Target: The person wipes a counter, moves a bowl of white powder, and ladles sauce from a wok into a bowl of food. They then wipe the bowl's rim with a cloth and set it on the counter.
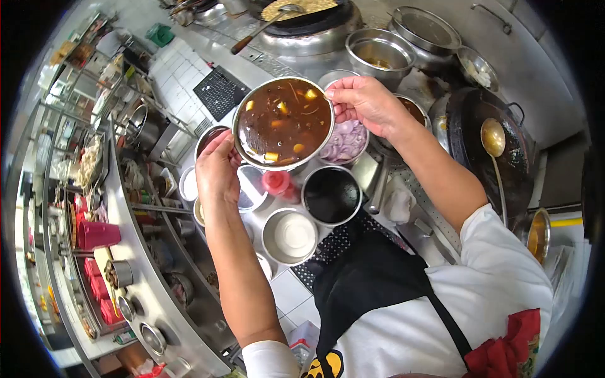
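Note:
A round metal bowl (237, 143) full of dark brown soup with yellow and orange chunks is held up between my two hands. My left hand (218, 165) grips its rim at the lower left, and my right hand (364, 106) pinches the rim at the upper right with the thumb on top. Below the bowl, partly hidden by it, a container of sliced purple onion (346, 140) shows at the right. Under its lower edge stand a red-lidded container (278, 184), a pot of black liquid (332, 195) and a pale metal pot (290, 236).
A wok with a ladle (493, 140) sits on the right. At the top, another wok (302, 25) holds pale food and a wooden-handled ladle. A steel bowl (380, 53) stands beside it. Along the left runs a steel counter (151, 296) with shelves and a magenta tub (99, 234).

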### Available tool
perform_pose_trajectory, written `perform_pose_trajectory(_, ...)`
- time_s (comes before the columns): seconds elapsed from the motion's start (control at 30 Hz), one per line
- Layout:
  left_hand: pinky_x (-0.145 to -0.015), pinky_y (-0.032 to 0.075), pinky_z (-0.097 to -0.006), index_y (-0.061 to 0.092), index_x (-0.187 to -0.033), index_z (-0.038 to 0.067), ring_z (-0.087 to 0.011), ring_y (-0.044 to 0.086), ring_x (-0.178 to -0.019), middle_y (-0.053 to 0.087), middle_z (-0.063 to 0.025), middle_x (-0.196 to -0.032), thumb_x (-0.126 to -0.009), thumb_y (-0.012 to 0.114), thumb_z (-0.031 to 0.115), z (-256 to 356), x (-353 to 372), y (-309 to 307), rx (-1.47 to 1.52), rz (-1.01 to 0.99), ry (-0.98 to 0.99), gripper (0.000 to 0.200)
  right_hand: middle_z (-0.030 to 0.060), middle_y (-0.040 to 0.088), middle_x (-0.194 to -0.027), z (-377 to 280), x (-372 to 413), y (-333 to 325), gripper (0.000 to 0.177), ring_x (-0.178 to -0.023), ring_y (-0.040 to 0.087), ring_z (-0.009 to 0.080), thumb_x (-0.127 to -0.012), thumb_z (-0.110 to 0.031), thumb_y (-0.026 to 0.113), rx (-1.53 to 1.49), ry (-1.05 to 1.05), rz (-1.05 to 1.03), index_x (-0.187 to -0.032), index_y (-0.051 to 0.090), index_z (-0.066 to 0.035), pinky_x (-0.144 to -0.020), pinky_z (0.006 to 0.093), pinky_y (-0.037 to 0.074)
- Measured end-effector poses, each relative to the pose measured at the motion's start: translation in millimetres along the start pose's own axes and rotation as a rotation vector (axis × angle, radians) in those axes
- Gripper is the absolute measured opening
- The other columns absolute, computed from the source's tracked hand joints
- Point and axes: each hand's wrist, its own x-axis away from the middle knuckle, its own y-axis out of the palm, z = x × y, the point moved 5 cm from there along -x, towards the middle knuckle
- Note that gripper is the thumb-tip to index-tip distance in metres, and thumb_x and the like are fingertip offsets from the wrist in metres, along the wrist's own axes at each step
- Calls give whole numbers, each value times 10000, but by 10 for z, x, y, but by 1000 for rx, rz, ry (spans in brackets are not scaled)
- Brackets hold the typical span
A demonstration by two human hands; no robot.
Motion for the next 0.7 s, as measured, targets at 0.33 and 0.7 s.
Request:
perform_pose_trajectory(0.33, -598, 483, -212, 596, -1115, -112, -93, 570, -693, 644, -59, -857, -927, 579, 14, 623, 559, -1674, 18, 133, 63, 227, 21, 658, -786, 271, 182, 1766, 110, -668, 634, 88, -921, -133, 645, -56, 1, -177, -940, 642, -25, -623, 231, 558)
perform_pose_trajectory(0.7, -609, 480, -208, 636, -1088, -60, -89, 583, -695, 667, -37, -862, -927, 590, 53, 957, 1006, -3823, -44, 266, 61, 202, 25, 646, -792, 1001, 321, 3819, 88, -675, 628, 102, -916, -115, 636, -100, 98, -300, -924, 634, -28, -632, 247, 556)
